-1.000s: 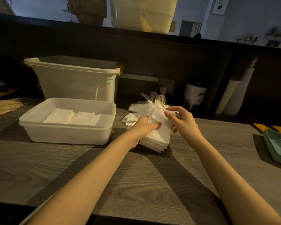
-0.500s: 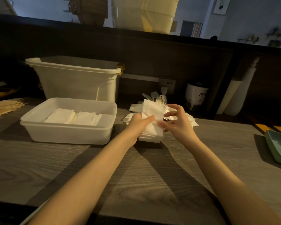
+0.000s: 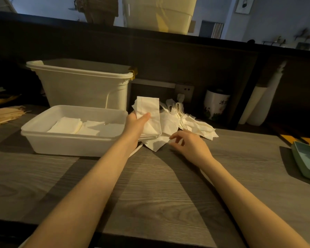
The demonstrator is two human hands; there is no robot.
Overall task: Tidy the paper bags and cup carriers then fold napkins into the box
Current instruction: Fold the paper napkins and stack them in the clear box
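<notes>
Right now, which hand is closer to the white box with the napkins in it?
The left hand: it grips a folded napkin stack just beside the white box, at its right end. The right hand is farther right, over the table.

Dim warm indoor light, brighter bluish room above the dark counter wall (image 3: 186, 56), long forearm shadows across the wooden counter (image 3: 159, 185) below it, wide-angle bending at edges, soft grainy detail.
</notes>
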